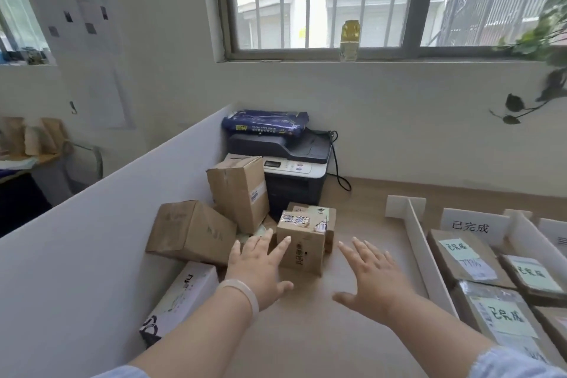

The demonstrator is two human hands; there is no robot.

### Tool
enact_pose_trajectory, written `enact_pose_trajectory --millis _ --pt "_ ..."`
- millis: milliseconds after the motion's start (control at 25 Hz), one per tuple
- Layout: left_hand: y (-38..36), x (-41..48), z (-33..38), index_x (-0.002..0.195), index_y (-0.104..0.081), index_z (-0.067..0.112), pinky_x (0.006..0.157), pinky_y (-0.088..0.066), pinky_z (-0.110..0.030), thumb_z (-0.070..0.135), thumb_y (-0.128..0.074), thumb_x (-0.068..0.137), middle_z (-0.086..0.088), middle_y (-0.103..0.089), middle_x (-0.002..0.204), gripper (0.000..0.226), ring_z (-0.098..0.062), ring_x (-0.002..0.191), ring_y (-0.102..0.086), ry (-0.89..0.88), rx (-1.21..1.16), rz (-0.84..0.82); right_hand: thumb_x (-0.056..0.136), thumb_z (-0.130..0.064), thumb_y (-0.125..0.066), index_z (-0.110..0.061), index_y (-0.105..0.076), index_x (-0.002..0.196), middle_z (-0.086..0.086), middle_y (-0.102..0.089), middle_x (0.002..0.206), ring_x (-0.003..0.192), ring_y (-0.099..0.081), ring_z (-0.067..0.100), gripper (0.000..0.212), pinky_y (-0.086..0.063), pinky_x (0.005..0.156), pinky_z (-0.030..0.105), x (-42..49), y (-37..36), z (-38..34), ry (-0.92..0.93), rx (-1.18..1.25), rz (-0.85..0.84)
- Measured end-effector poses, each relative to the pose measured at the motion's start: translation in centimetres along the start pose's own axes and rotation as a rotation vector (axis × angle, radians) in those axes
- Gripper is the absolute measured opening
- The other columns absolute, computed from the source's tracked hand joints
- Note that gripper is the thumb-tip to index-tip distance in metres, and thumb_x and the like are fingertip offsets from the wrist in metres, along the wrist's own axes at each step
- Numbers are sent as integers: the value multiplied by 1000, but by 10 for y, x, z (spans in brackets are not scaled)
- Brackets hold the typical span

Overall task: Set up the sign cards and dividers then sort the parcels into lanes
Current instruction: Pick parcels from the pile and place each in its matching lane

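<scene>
Parcel [302,247] sits on the desk [306,331] just ahead of you, with more boxes [190,233] jammed on its left against the partition [92,239]. Bare wood runs from its right side over to the divider [420,242], so that's your open side. Your left hand [259,270] and right hand [371,279] flank it, fingers spread, holding nothing. It's a small brown box, torn tape on top, black print down the front.

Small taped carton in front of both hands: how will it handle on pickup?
The small carton looks stiff: square edges, tape across the top, so a two-sided squeeze should hold. Compact, so likely light, though its contents are hidden. Bare cardboard sides probably grip well; the glossy top tape may be slicker.
</scene>
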State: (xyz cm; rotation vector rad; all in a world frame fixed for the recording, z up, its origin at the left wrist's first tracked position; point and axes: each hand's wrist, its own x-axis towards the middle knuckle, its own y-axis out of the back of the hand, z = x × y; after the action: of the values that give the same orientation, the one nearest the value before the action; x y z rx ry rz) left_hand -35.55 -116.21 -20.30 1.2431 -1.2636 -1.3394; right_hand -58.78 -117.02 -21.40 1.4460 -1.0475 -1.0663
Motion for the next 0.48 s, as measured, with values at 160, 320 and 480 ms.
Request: enact_pose_trajectory --millis 160,320,480 --pt "-15 79 -30 155 1 41 122 -9 -49 66 -43 93 2 0 166 80 -23 151 -5 12 -117 -19 90 -67 -42 -34 6 155 -5 9 164 151 6 16 88 -2 123 37 58 -7 -5 -85 44 -5" --pt "-33 140 -43 155 -1 42 121 -15 -49 67 -42 92 0 -4 165 79 -24 151 -10 -7 -152 -54 94 -63 -40 -33 6 156 -3 5 165 151 0 18 82 -6 121 35 105 -23 -4 -181 85 -84" --pt "-46 198 -54 155 -1 41 120 -21 -47 66 -39 94 0 -7 165 77 -24 150 -14 -1 -225 -77 96 -62 -33 -33 0 156 -3 -2 165 150 -6 17 74 -15 119 36 167 -36 6 -288 205 -49"
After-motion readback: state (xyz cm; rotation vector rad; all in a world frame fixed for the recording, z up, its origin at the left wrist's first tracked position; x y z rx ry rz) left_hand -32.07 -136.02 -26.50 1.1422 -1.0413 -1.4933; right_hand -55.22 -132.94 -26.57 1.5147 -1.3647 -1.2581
